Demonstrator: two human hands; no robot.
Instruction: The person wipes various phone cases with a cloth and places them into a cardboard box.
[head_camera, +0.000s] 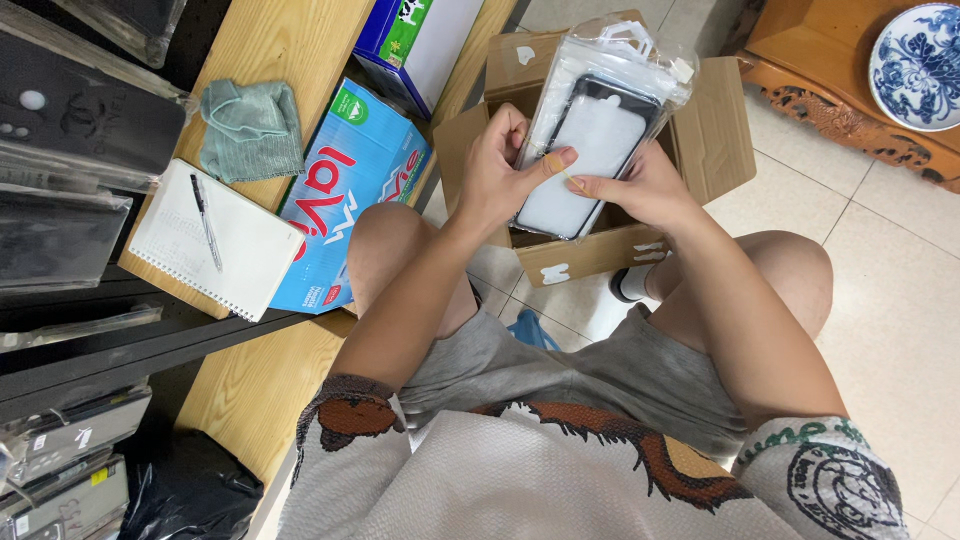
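A black-rimmed phone case in a clear plastic sleeve (600, 130) is held up over an open cardboard box (715, 130) on the floor. My left hand (500, 165) grips the sleeve's left edge, thumb pressed across its front. My right hand (635, 190) holds the lower right edge, fingers curled under it. The thumbs nearly meet on the white insert. The box's inside is mostly hidden behind the sleeve and my hands.
A wooden shelf (270, 40) to the left carries a spiral notebook (215, 245) with a pen (206, 222), a green cloth (250, 130) and a blue carton (345, 190). Packaged cases (60, 240) stack at far left. A blue-and-white plate (918, 65) rests on carved wooden furniture.
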